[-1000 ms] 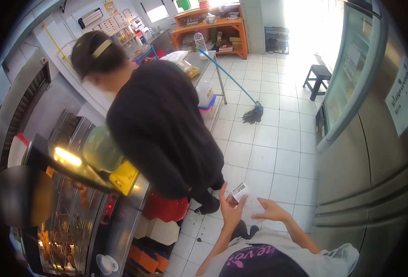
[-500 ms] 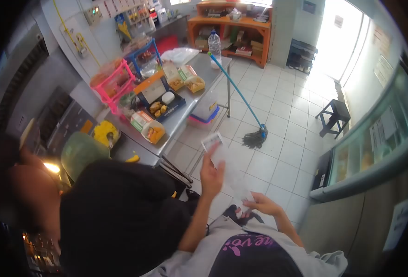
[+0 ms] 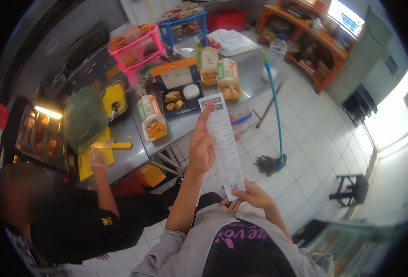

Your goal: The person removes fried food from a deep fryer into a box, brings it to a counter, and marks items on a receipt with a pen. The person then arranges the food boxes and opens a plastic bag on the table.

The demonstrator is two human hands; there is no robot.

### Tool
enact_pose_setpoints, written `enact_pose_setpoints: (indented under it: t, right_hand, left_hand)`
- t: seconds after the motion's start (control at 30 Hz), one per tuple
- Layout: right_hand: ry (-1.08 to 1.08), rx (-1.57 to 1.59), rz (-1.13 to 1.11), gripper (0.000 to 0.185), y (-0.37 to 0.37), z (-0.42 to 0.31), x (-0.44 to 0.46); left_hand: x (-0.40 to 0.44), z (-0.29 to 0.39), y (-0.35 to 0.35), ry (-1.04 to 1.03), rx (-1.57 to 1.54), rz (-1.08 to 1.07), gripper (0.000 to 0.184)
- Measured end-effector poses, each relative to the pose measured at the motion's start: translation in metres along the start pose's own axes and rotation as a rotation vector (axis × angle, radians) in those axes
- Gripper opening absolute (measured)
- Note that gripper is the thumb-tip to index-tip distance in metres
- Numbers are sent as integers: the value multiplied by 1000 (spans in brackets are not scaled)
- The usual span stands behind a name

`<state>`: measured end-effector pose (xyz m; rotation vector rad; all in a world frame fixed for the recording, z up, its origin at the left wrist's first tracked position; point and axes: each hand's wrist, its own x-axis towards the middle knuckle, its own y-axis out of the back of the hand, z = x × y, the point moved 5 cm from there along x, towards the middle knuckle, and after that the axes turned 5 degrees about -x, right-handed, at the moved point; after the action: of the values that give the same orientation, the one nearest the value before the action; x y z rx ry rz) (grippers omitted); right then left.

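Note:
A long printed paper receipt (image 3: 225,147) is stretched out in front of me, with dark print at its top and a square code near the bottom. My left hand (image 3: 201,150) grips its upper part, the index finger lying straight along the paper and other fingertips showing behind it. Lower down, my right hand (image 3: 255,195) pinches the bottom end, thumb on the front. Beyond the receipt, on the metal table (image 3: 137,147), are an open dark box (image 3: 181,99) of food and several open cartons, one a carton (image 3: 153,122) with orange pieces.
At left a co-worker's gloved hand (image 3: 98,161) rests by a yellow board (image 3: 86,159) and a yellow-handled knife (image 3: 116,145). Pink (image 3: 139,51) and blue baskets (image 3: 183,27) stand at the back. A mop (image 3: 275,111) leans against the table; a dark stool (image 3: 349,190) is at right.
My view has swung left and down toward the table. The receipt now faces me more squarely, still in both hands. The co-worker's body shows lower left, with a gloved hand now visible.

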<state>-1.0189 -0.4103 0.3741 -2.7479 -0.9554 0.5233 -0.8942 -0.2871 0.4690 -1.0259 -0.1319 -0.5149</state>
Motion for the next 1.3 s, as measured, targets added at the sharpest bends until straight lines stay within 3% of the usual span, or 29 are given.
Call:
enact_pose_setpoints:
  t: [0.13,0.2,0.57,0.63,0.8,0.87,0.93,1.0,1.1,1.2,1.3]
  right_hand:
    - [-65,-13,-189,34,50,-28,32]
    - [-111,-13,-259,34,69,-34,49]
    - [-196,-70,-565,35,146,-29,188]
    - [-183,-196,-515,30,171,-22,210]
    - [-90,-423,-344,37,242,-35,256]
    - [152,-543,-29,38,264,-54,272]
    - [113,-579,8,42,281,-53,283]
    - [318,-939,27,46,296,-50,289]
    - [306,-988,156,46,307,-56,291]
    - [228,-1094,142,41,322,-72,299]
    - [138,-976,64,27,321,-121,335]
  left_hand:
    - [37,-3,23,-97,202,111,89]
    - [52,2,40,-200,526,143,90]
    - [91,28,177,-375,597,739,86]
    - [96,38,199,-395,757,814,86]
    - [111,32,233,-350,708,885,85]
    - [110,21,245,-358,713,966,88]
    - [110,10,252,-371,704,1015,87]
    - [108,1,257,-362,661,1097,86]
    - [105,-8,259,-379,680,1177,86]
    - [100,-18,253,-400,702,1239,86]
    - [93,-23,238,-355,743,1332,86]
